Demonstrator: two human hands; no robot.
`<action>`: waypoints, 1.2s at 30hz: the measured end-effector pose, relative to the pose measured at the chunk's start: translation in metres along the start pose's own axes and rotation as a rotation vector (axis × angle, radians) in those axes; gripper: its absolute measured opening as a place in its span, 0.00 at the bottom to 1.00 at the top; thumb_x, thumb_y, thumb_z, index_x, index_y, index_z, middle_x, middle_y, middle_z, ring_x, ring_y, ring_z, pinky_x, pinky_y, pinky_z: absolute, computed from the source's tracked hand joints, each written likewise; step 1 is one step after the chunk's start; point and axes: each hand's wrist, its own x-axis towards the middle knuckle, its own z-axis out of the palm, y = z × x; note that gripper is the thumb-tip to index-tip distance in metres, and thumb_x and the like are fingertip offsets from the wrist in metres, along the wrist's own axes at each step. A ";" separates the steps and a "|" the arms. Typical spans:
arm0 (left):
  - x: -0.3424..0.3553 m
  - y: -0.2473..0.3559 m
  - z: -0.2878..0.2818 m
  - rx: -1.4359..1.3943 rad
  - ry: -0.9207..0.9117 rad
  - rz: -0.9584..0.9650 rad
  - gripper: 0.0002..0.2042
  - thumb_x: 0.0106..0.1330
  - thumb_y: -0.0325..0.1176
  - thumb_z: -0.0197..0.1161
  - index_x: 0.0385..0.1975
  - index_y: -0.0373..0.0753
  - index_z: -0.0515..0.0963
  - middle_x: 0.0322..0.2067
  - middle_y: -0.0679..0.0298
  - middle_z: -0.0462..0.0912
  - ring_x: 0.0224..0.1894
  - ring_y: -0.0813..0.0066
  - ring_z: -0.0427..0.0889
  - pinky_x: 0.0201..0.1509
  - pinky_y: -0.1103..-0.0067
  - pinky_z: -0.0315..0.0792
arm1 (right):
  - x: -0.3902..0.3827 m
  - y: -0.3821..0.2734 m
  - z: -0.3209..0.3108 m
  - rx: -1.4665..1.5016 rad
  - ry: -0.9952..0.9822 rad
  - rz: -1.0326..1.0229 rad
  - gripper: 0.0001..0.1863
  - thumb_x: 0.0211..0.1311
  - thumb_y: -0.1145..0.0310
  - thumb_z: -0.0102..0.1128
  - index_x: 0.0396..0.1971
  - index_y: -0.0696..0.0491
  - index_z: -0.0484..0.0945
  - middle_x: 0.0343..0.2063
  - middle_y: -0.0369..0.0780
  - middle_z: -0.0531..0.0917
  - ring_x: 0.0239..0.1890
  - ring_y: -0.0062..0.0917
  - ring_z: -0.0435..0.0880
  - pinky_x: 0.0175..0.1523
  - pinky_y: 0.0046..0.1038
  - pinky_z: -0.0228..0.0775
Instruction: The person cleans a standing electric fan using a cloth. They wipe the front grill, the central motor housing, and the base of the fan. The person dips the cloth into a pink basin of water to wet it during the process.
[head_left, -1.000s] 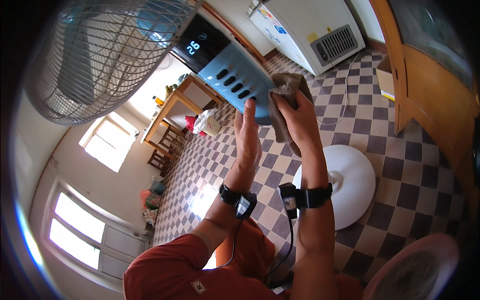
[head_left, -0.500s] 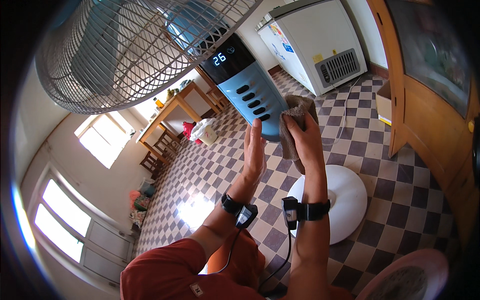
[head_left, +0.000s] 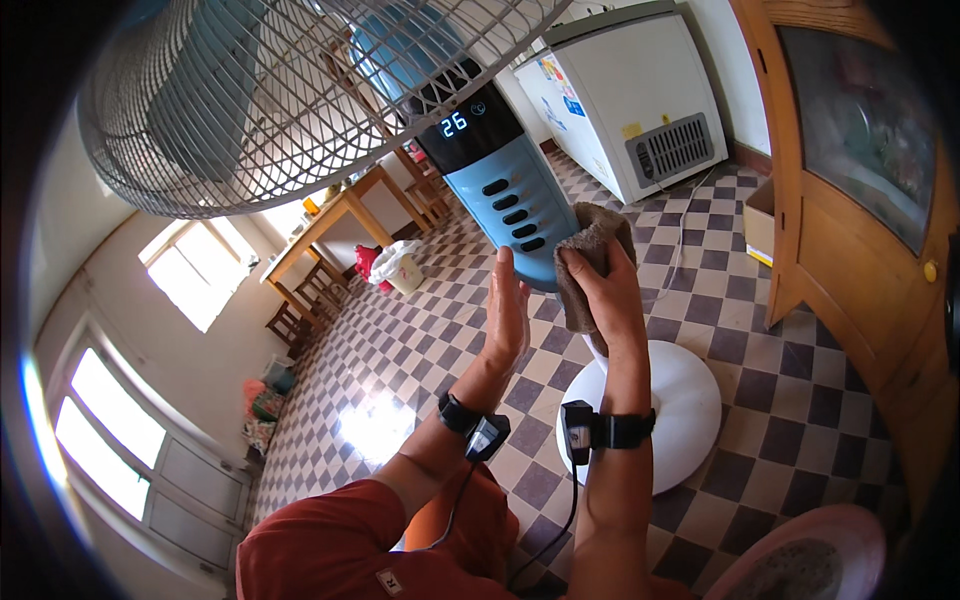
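A pedestal fan stands tilted across my view, with a grey wire grille (head_left: 250,130) at the upper left and a light-blue control panel (head_left: 537,190) below its lit black display (head_left: 470,125). Several dark oval buttons run down the panel. My right hand (head_left: 612,300) grips a brown cloth (head_left: 600,235) and presses it against the panel's lower right edge. At the panel's lower left edge is my left hand (head_left: 508,315), its fingers straight and holding nothing; whether it touches the panel is unclear. Below, the fan's round white base (head_left: 685,420) rests on the floor, partly behind my right forearm.
A pink basin (head_left: 872,535) with sudsy water is at the lower right. A wooden cabinet (head_left: 860,210) stands on the right, a white chest freezer (head_left: 665,85) at the back. Farther left are a wooden table (head_left: 318,228) and a lined bin (head_left: 405,277). The floor (head_left: 760,400) is checkered.
The view has shifted slightly, so the fan panel sits a little lower and farther right. The cloth stays in my right hand at the panel's lower edge; my left hand remains beside it.
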 end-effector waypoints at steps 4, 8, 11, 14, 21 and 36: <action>-0.001 0.004 0.004 -0.044 -0.027 -0.013 0.38 0.65 0.65 0.38 0.65 0.40 0.55 0.64 0.63 0.60 0.65 0.70 0.56 0.68 0.68 0.46 | 0.003 0.013 -0.001 -0.213 -0.001 -0.088 0.36 0.50 0.59 0.69 0.55 0.60 0.65 0.48 0.48 0.75 0.49 0.33 0.76 0.53 0.31 0.68; -0.001 0.004 0.006 -0.131 -0.058 -0.007 0.37 0.66 0.64 0.35 0.63 0.37 0.58 0.62 0.60 0.62 0.65 0.67 0.57 0.69 0.69 0.46 | 0.003 0.020 0.014 -0.473 0.108 -0.207 0.39 0.45 0.56 0.71 0.52 0.63 0.63 0.48 0.55 0.71 0.52 0.46 0.72 0.57 0.38 0.63; -0.008 0.017 0.014 -0.224 -0.170 -0.056 0.37 0.67 0.63 0.34 0.63 0.35 0.57 0.62 0.56 0.61 0.65 0.65 0.57 0.69 0.69 0.46 | -0.001 0.013 0.018 -0.551 0.160 -0.272 0.36 0.45 0.58 0.71 0.49 0.63 0.65 0.46 0.55 0.72 0.50 0.46 0.74 0.56 0.38 0.64; 0.001 -0.001 -0.009 -0.064 -0.029 -0.022 0.38 0.66 0.64 0.35 0.63 0.36 0.56 0.63 0.57 0.60 0.66 0.65 0.56 0.69 0.69 0.46 | -0.005 0.006 0.020 -0.403 0.131 -0.228 0.34 0.49 0.59 0.70 0.53 0.60 0.67 0.49 0.50 0.74 0.52 0.37 0.74 0.57 0.34 0.64; -0.001 0.005 0.002 -0.037 -0.082 0.025 0.41 0.64 0.66 0.37 0.65 0.36 0.53 0.65 0.58 0.57 0.67 0.67 0.55 0.69 0.67 0.46 | 0.002 0.003 0.012 -0.180 0.174 -0.131 0.23 0.59 0.62 0.63 0.50 0.58 0.73 0.41 0.44 0.81 0.43 0.26 0.80 0.50 0.27 0.70; -0.003 0.007 0.003 -0.013 -0.099 0.016 0.40 0.63 0.67 0.38 0.64 0.38 0.55 0.64 0.59 0.59 0.66 0.68 0.55 0.68 0.65 0.47 | 0.004 0.006 0.014 -0.088 0.158 -0.176 0.25 0.58 0.61 0.64 0.50 0.60 0.72 0.44 0.43 0.79 0.46 0.26 0.78 0.52 0.26 0.68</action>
